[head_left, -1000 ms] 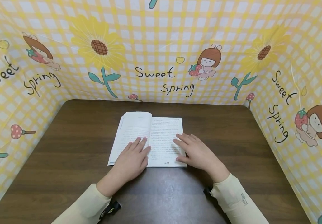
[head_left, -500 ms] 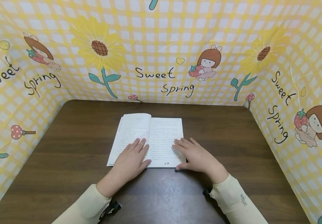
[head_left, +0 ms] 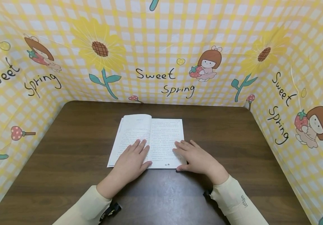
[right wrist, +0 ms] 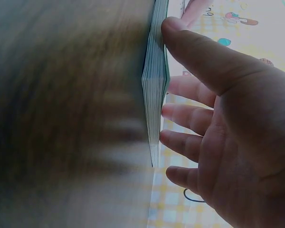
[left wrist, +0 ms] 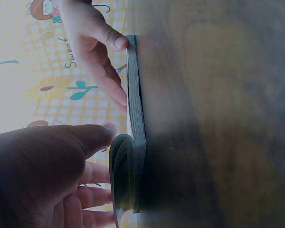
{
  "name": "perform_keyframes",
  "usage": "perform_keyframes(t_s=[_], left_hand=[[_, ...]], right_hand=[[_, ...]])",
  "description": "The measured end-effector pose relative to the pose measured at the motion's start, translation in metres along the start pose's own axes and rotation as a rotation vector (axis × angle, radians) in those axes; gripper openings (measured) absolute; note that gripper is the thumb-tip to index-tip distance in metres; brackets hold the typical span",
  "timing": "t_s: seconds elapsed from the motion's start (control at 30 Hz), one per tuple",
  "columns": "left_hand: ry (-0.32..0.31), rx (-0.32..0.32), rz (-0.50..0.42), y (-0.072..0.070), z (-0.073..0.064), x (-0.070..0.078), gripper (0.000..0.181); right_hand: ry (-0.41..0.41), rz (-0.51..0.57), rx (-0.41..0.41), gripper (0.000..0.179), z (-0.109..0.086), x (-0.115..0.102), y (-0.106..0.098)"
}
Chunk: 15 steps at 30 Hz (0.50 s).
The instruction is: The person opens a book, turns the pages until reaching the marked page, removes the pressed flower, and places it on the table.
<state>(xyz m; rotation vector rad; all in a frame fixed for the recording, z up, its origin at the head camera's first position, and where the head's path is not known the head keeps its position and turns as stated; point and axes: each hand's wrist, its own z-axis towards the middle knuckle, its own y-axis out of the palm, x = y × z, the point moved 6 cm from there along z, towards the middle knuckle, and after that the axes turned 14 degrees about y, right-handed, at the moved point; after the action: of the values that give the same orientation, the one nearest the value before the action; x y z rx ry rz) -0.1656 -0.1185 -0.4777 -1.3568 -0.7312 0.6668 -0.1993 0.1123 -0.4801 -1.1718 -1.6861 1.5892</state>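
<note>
Touching the book [head_left: 165, 134] near far edge of table [head_left: 223, 125]: left hand [head_left: 130, 164], right hand [head_left: 199, 158].
Each grip is loose, uncurled.

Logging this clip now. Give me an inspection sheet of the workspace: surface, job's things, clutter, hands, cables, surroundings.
Surface: dark brown wood-grain table, with a sheen near the front.
Job's things: one book, lying open; the left page bows upward near the spine; print too small to read.
Clutter: nothing seen.
Hands: left hand over the left page, fingers extended; right hand at the book's right edge, fingertips over the right page, thumb by the near corner. Dark gear shows at the cuffs.
Cables: nothing seen.
Surroundings: yellow-and-white checked cloth on the far, left and right sides, printed with sunflowers and "Sweet Spring".
</note>
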Motion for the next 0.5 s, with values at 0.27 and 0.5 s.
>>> perform_keyframes(t_s=[0.27, 0.5], left_hand=[[0.000, -0.012, 0.004, 0.0013, 0.0000, -0.0003, 0.066], [-0.003, -0.022, -0.003, 0.0009, -0.0001, -0.0004, 0.066]], right_hand=[[-0.003, -0.005, -0.001, 0.085, 0.0001, 0.0003, 0.0012], [-0.011, 0.017, -0.015, 0.078, 0.0005, 0.0009, 0.0003]])
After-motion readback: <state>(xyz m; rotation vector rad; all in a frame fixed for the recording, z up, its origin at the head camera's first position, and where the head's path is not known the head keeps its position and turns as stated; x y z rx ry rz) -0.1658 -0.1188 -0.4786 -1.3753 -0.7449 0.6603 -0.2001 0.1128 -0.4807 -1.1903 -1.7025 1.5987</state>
